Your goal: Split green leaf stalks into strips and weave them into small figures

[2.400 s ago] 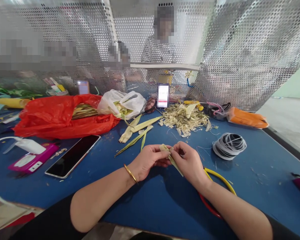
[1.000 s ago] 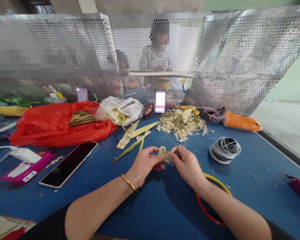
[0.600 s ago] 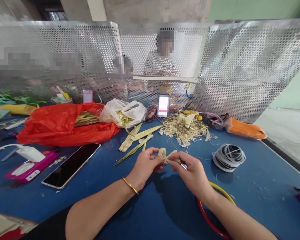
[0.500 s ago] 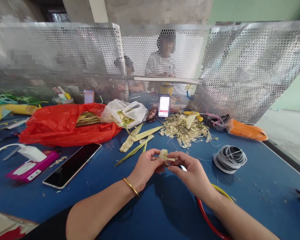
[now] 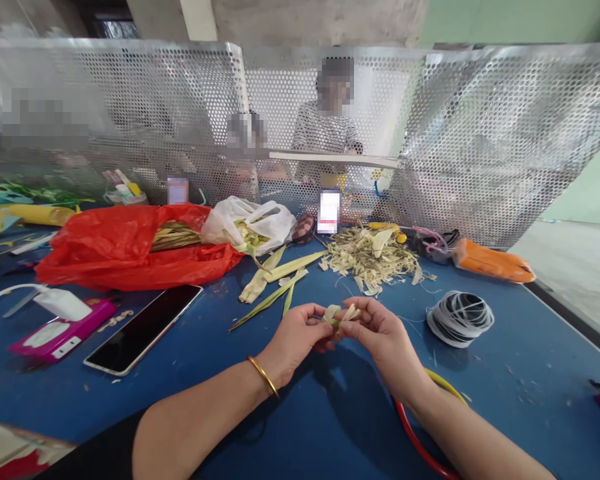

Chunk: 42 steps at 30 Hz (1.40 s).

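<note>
Between my two hands is a small folded piece of pale dried leaf (image 5: pixel 333 313), with a loop on its left and short strip ends on its right. My left hand (image 5: pixel 300 333) pinches its left side between thumb and fingers. On the other side, my right hand (image 5: pixel 379 330) has thumb and fingertips closed on the strip ends. Both hands hover a little above the blue table (image 5: pixel 300 427). Beyond them lie long leaf strips (image 5: pixel 275 283) and a heap of leaf scraps (image 5: pixel 373 260).
A spool of clear line (image 5: pixel 460 319) stands at right, near an orange packet (image 5: pixel 494 260). At left are a phone (image 5: pixel 145 330), a purple power strip (image 5: pixel 63 333) and a red plastic bag (image 5: pixel 130 250). A perforated metal screen (image 5: pixel 330 100) runs behind, with people beyond it.
My right hand has turned and closed further over the strip ends, which now point upward rather than to the right. My left hand keeps its pinch.
</note>
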{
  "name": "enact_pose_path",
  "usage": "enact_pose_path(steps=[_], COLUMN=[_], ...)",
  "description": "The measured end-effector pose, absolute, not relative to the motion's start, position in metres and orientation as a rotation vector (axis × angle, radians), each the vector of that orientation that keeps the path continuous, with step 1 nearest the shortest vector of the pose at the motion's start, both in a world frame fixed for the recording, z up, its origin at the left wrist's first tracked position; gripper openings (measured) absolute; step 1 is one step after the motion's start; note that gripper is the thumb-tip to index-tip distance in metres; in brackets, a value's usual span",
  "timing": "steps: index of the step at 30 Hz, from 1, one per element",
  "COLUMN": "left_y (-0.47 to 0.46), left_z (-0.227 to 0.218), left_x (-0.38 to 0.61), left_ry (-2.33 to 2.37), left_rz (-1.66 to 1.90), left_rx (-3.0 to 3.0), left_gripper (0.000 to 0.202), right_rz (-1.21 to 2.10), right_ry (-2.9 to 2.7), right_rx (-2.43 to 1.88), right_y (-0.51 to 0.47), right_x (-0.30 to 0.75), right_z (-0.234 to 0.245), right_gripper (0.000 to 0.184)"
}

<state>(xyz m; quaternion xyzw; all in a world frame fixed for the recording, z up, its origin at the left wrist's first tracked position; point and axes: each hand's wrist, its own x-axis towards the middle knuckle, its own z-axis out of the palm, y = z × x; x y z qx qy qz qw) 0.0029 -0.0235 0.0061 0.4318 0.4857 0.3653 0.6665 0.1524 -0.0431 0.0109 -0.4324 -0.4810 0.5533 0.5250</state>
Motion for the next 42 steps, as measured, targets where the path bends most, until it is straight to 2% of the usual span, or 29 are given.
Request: enact_pose_path(steps=[2,5,8,14,24,31,34,42], left_y=[-0.024,-0.0247,-0.025,-0.0247,-0.0246,-0.0235,-0.0239,-0.0235], left_z=[0.0056,0.0038,0.0027,0.0022,0.0003,0.0,-0.0002,-0.0011], left_x=[0.0026,0.0027,0.0035,0.0042,0.0028,0.0039,0.0041,0.0032], left_ry=[1.089,1.082,1.077,1.058,1.031,1.038,1.046,1.054], left_rz=[0.819,0.811,0.798,0.799,0.811,0.81,0.823,0.838], left_rx=[0.974,0.984,0.989,0.987,0.99,0.998,1.001,0.988], left_gripper=[0.024,0.026,0.029,0.034,0.029,0.035,0.037,0.025], right_rz=[1.349,1.291,1.186,1.178,1.147,1.208,1.174,1.131], right_ry=[-1.149,-1.222,-1.326,-1.371,-1.41,-1.295,-1.248,-1.397], right_rx=[-1.042,-1.097,-1.131,-1.109,-1.117,-1.114,-1.149,-1.192], right_y=[-0.043,-0.0424,-0.0422,-0.0429,-0.044,-0.0428,-0.0433,-0.0442], right_x=[0.1523,0.1527,0.1533,0.1533,0.1515,0.1536,0.1532,0.1504], right_z=[0.0104,0.0074,0.0047,0.0033,0.0065,0.0064,0.0063,0.0013], right_gripper=[0.031,0.019,0.017,0.022,0.034,0.022,0.022,0.027])
